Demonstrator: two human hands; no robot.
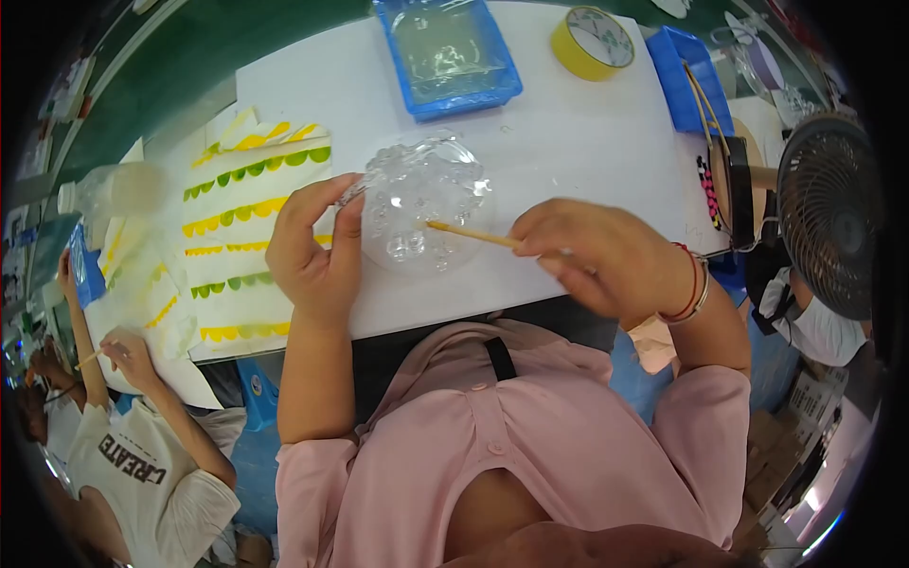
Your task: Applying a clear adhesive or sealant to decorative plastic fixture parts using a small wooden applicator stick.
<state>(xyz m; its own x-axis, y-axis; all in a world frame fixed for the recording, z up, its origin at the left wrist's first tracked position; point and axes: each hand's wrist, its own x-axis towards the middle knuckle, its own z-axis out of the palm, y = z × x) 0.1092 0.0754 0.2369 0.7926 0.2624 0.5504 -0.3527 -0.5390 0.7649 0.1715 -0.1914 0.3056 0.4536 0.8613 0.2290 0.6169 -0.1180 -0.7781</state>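
Note:
Over the white tabletop, my left hand [320, 248] pinches the left edge of a clear, round, bumpy dish-like piece [431, 204] between thumb and fingers. Its material, glass or plastic, is not plain. My right hand [601, 256] grips a thin wooden stick [476, 235] near its end. The stick's darker, yellowish tip lies over the middle of the clear piece; whether they touch I cannot tell. Left of my left hand is a paper sheet [254, 208] bearing rows of green and yellow scalloped strips.
Farther back are a blue tray [514, 87] with clear film and a yellow tape roll [579, 64]. On the right stand a blue bin [668, 71] with sticks and a black fan [830, 218]. At left, a person's hand [131, 358] holds a thin stick near a clear bottle [114, 189].

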